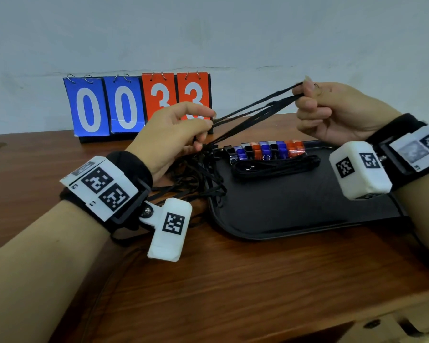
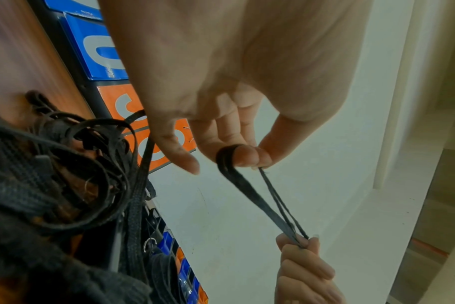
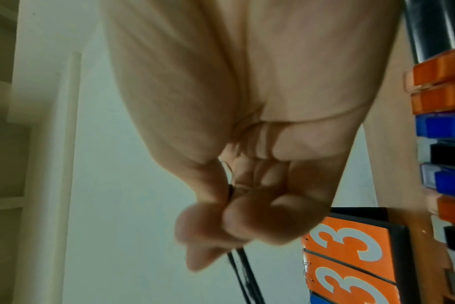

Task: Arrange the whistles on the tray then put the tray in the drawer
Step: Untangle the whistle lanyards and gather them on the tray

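Black lanyard cords (image 1: 255,110) were held taut above the table (image 1: 233,280), pinched by the right hand (image 1: 332,112) and looped over the left hand (image 1: 174,134) fingers (image 2: 244,154); the whistles (image 1: 265,151) were lined along the tray (image 1: 295,209) far edge

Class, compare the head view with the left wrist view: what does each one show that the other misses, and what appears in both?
Only the head view shows the black tray, the coiled lanyard on it and both wrist cameras. Only the left wrist view shows the cord looped round a fingertip of the left hand. Both show the right hand pinching the stretched cords, the whistles and the scoreboard.
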### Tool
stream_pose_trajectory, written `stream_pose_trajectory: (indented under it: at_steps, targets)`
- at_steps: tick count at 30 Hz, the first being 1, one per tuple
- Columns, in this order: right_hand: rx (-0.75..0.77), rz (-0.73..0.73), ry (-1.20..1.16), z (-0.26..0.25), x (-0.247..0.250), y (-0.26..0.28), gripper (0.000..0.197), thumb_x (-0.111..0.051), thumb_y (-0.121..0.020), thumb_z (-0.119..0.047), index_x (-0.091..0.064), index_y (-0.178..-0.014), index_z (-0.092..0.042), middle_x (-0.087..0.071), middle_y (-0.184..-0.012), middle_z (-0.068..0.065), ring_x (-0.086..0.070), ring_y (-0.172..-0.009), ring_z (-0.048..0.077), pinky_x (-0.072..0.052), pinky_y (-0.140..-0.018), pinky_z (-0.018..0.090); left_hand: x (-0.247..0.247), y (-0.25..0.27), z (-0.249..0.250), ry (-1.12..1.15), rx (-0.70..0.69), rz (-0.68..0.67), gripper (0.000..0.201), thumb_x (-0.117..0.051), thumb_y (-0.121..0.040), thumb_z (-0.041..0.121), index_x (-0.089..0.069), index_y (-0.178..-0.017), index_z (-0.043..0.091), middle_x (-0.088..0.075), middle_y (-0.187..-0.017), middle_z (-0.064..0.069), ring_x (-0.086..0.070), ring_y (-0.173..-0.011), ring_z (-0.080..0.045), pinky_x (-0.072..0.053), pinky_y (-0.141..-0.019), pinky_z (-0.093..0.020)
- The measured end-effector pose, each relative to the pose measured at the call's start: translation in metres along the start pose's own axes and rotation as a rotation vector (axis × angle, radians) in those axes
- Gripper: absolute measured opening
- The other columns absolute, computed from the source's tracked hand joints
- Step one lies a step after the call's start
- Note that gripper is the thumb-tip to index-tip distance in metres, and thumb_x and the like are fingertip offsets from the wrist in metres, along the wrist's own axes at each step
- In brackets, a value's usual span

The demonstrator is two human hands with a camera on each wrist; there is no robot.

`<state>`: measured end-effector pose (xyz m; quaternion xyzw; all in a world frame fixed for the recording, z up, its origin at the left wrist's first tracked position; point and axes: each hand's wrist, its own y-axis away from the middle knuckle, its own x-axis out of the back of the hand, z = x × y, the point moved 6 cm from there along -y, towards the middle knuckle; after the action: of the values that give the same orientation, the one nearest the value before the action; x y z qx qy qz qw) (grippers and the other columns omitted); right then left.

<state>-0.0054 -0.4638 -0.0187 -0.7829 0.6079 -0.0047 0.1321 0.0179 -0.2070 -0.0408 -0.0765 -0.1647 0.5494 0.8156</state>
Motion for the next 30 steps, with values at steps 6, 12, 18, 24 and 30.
stream_pose_trajectory:
  at_steps: [6, 12, 18, 24, 30]
  targets:
    - [-0.031, 0.056, -0.009, -0.002, 0.008, 0.001, 0.015, -0.048, -0.095, -0.032, -0.053, -0.087, -0.021, -0.057, -0.064, -0.012, -0.047, -0.048, -0.002, -0.042, -0.053, 0.011, -0.003, 0.000, -0.001, 0.032, -0.009, -0.033, 0.023, -0.063, -0.098, 0.012, -0.069, -0.119, 0.018, -0.064, -0.073, 0.003, -0.060, -0.067, -0.006, -0.052, -0.066, -0.020]
    - [-0.112, 0.179, 0.005, 0.002, 0.024, 0.000, 0.016, -0.054, -0.096, -0.033, -0.054, -0.084, -0.021, -0.056, -0.066, -0.010, -0.049, -0.049, -0.001, -0.044, -0.053, 0.011, 0.006, -0.001, -0.005, -0.047, 0.001, 0.060, 0.026, -0.072, -0.093, 0.025, -0.066, -0.118, 0.019, -0.079, -0.091, 0.000, -0.070, -0.081, -0.004, -0.050, -0.079, -0.030]
    - [-0.226, 0.155, -0.112, 0.007, 0.026, 0.000, 0.016, -0.056, -0.094, -0.032, -0.055, -0.082, -0.022, -0.055, -0.067, -0.012, -0.049, -0.050, -0.001, -0.041, -0.053, 0.008, 0.005, -0.001, -0.009, 0.153, 0.083, 0.044, 0.027, -0.069, -0.094, 0.013, -0.063, -0.120, 0.018, -0.077, -0.097, -0.003, -0.033, -0.051, -0.006, -0.032, -0.046, -0.017]
    - [-0.312, 0.236, -0.017, 0.008, 0.035, 0.003, 0.018, -0.063, -0.087, -0.030, -0.051, -0.078, -0.020, -0.048, -0.064, -0.011, -0.042, -0.049, -0.001, -0.040, -0.050, 0.009, -0.003, -0.002, -0.021, 0.293, 0.242, -0.030, 0.019, -0.062, -0.096, 0.006, -0.074, -0.110, 0.011, -0.073, -0.097, 0.002, -0.035, -0.052, -0.003, -0.028, -0.041, -0.012]
    - [-0.380, 0.293, 0.103, 0.016, 0.045, 0.002, 0.024, -0.065, -0.084, -0.037, -0.051, -0.079, -0.020, -0.048, -0.062, -0.009, -0.041, -0.046, -0.001, -0.040, -0.044, 0.010, -0.020, 0.009, -0.029, 0.527, 0.555, -0.272, 0.045, -0.067, -0.084, 0.025, -0.069, -0.126, 0.008, -0.067, -0.103, 0.001, -0.039, -0.051, -0.004, -0.028, -0.040, -0.011]
